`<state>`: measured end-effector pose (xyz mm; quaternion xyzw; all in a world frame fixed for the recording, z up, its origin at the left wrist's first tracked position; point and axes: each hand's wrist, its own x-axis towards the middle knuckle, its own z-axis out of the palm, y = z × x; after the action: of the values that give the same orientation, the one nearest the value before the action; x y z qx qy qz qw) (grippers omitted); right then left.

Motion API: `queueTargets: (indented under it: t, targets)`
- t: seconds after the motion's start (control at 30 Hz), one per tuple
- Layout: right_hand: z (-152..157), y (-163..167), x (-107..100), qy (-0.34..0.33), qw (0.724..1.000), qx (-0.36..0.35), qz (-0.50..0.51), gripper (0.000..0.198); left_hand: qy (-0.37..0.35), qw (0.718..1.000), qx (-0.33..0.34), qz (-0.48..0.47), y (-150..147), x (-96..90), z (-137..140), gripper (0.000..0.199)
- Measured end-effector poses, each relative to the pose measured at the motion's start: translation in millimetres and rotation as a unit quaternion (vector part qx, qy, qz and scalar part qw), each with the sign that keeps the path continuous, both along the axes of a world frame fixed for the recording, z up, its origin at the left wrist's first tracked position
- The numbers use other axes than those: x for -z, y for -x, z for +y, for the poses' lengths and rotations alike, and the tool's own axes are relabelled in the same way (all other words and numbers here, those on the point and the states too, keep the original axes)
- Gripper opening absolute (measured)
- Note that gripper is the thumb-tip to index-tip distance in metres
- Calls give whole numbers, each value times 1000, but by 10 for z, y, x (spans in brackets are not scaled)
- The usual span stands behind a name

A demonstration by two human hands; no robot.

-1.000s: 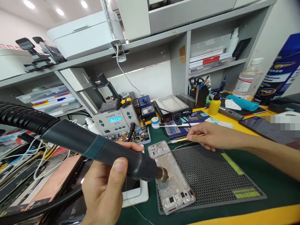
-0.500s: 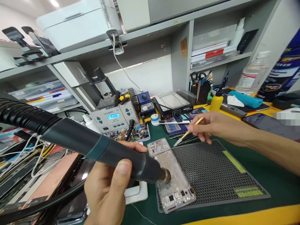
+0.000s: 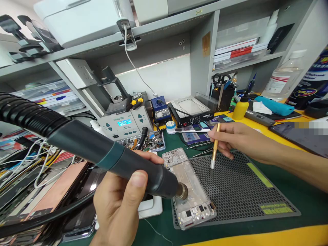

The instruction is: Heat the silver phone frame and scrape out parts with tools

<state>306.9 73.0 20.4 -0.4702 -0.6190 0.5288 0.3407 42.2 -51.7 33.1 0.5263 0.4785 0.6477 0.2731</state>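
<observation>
At 7 o'clock of the view, the left hand (image 3: 119, 201) is clamped around a dark hot-air gun (image 3: 112, 157), thumb against the near side of the barrel. The gun's metal nozzle (image 3: 182, 190) aims down at the bare phone frame (image 3: 196, 189), which lies at 5 o'clock; whether the metal touches it, I cannot tell. At 3 o'clock, well apart from the left, the right hand (image 3: 228, 136) pinches a slim gold-handled tool (image 3: 215, 145) almost upright, its thin tip over the mat, to the 2 o'clock side of the nozzle.

To do this well, I would hold the nozzle just clear of the frame and sweep it in small circles, so that no 1 spot takes all the heat. The right-hand fingers are best left out of the airflow, and the tool should probably come in low and flat rather than on its point. Neither hand pins the frame, so light strokes seem wiser than a hard push.

The frame overlaps the 9 o'clock edge of the dark perforated mat (image 3: 241, 191). Farther out, a tray of small parts (image 3: 162, 148) sits at 8 o'clock, a station with a lit display (image 3: 124, 122) at 9 o'clock, a yellow bottle (image 3: 241, 108) near 3 o'clock, and a stack of phone panels (image 3: 65, 188) at 8 o'clock, beyond the left hand
</observation>
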Motion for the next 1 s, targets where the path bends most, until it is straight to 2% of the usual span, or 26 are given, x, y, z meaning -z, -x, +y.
queueTargets:
  t: [0.1,0.33,1.0]
  targets:
    - [-1,-12,35,-3,999,-16,-28,47,7,1000,-4,-10,6,-7,-1,29]
    - [-7,-12,25,-4,998,-31,-54,47,17,1000,-7,-14,-4,-12,-15,32]
    - [-11,-9,15,-5,997,-36,-64,46,16,1000,-5,-26,-66,-7,-27,29]
